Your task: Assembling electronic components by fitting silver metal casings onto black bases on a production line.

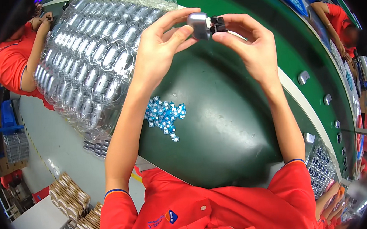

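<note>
Above the far part of the dark green table (219, 141), my left hand (156, 48) grips a rounded silver casing (198, 25) between thumb and fingers. My right hand (253, 43) pinches a small black part (218, 25) at the casing's right side. Something white shows between the two pieces; whether they are joined I cannot tell. Nearer to me, by my left forearm, a loose pile of small blue-and-white pieces (163, 115) lies on the table.
Clear plastic trays (90, 57) of silver casings are stacked at the left. Beyond the table's pale edge runs a green belt (286, 35) carrying spaced silver parts (303, 77). Another tray (321, 164) stands by my right elbow. Co-workers in red (16, 60) are at both sides.
</note>
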`<action>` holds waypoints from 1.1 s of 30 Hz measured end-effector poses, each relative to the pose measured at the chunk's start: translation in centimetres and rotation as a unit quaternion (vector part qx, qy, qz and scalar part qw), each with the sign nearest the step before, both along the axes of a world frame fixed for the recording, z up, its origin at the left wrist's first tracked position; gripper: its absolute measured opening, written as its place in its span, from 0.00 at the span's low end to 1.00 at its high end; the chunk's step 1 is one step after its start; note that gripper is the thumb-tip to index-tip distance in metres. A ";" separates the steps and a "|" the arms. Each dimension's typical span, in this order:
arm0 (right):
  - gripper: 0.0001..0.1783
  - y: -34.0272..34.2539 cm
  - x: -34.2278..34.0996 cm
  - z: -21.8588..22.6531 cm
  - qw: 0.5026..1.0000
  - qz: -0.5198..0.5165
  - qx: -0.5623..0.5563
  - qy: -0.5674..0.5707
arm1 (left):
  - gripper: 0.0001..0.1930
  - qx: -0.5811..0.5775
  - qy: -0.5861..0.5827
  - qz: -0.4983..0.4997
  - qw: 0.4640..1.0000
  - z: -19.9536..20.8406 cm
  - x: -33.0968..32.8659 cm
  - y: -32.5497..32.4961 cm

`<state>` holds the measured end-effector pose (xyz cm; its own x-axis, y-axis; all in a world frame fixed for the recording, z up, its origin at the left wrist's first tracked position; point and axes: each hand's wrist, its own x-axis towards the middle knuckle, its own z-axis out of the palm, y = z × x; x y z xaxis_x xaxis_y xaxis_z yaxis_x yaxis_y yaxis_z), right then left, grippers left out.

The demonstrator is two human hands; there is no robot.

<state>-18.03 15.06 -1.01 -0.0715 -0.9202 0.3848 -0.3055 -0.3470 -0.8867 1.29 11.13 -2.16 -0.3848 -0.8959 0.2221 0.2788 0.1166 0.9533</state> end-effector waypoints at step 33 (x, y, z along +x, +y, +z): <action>0.39 1.5 -0.1 -1.2 0.932 0.273 0.114 -0.209 | 0.16 -0.048 0.071 -0.126 0.988 0.6 0.2 0.5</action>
